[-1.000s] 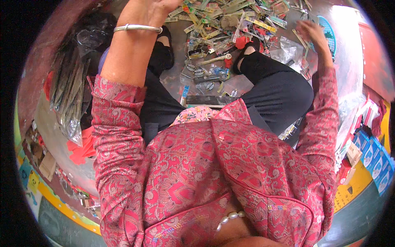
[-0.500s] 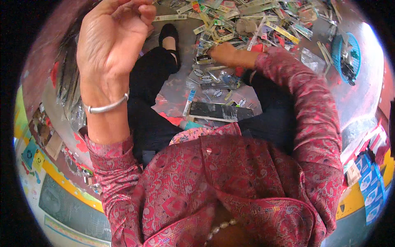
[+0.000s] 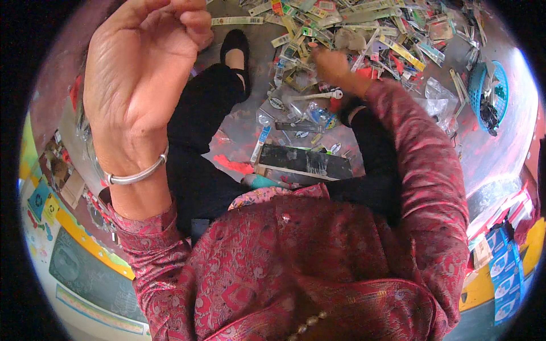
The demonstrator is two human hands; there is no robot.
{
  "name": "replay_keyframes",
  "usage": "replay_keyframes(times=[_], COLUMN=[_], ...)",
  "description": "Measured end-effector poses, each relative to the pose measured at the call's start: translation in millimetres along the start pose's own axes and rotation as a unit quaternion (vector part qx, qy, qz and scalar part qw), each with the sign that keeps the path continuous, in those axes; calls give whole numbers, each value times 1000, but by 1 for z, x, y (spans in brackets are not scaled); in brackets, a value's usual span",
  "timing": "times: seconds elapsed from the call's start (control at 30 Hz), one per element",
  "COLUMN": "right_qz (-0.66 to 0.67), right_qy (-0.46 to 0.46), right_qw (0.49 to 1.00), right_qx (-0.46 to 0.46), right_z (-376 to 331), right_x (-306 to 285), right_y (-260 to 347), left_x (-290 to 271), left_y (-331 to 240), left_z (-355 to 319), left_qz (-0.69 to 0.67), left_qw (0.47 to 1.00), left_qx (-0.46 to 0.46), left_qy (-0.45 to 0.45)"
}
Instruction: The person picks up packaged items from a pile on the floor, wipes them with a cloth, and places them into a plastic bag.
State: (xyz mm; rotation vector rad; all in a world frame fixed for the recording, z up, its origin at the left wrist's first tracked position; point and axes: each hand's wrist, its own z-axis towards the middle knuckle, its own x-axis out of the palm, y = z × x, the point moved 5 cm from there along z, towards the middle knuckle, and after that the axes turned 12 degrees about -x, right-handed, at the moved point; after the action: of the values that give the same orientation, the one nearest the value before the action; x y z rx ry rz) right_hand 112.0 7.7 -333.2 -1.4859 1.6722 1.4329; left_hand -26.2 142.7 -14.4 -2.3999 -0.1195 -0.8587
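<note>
My left hand [image 3: 139, 85] is raised close to the view at upper left, palm showing and a silver bangle on the wrist. Its fingers curl inward, partly cut off by the upper edge, so what they hold, if anything, is hidden. My right hand [image 3: 335, 68] reaches over the near side of a scattered pile of flat plastic and card packages [image 3: 392, 51]. Motion smears its fingers. Just below it lies a pale, narrow strip with a rounded end [image 3: 318, 95]. Clear plastic pieces [image 3: 307, 113] are spread between my legs.
A dark rectangular block [image 3: 307, 162] lies on the floor close to my lap, beside a narrow blue-and-white package [image 3: 260, 143]. At right a blue mesh basket [image 3: 476, 85] holds dark bits. Crumpled clear plastic bags [image 3: 437, 99] rest between basket and pile.
My right hand has shifted right across the pile, and the pale strip now shows below it. My left hand has moved left and slightly lower, its fingers still curled.
</note>
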Motion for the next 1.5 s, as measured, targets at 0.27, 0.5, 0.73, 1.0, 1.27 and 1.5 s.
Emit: replay_keyframes(times=[0.27, 0.5, 0.73, 1.0, 1.27, 1.5], right_qz=[177, 392, 518, -8, 25, -247], right_qy=[-3, 186, 353, 81, 328, -117], right_qw=[983, 900, 777, 981, 883, 932], right_qx=[-42, 35, 64, -174, -335, -239], right_z=[4, -23, -62, 3, -42, 8], right_x=[-110, -48, 25, 25, 81, 12], right_y=[-31, 22, 111, 51, 84, 5], left_x=[7, 10, 8, 1, 9, 5], left_y=[10, 21, 28, 19, 26, 33], left_z=[0, -16, -12, 1, 7, 10], left_qz=[22, -4, 6, 41, 53, 46], left_qw=[993, 1000, 992, 999, 997, 996], left_qx=[50, 9, 18, -25, -59, -55], left_qy=[-108, -17, -125, -5, -5, -48])
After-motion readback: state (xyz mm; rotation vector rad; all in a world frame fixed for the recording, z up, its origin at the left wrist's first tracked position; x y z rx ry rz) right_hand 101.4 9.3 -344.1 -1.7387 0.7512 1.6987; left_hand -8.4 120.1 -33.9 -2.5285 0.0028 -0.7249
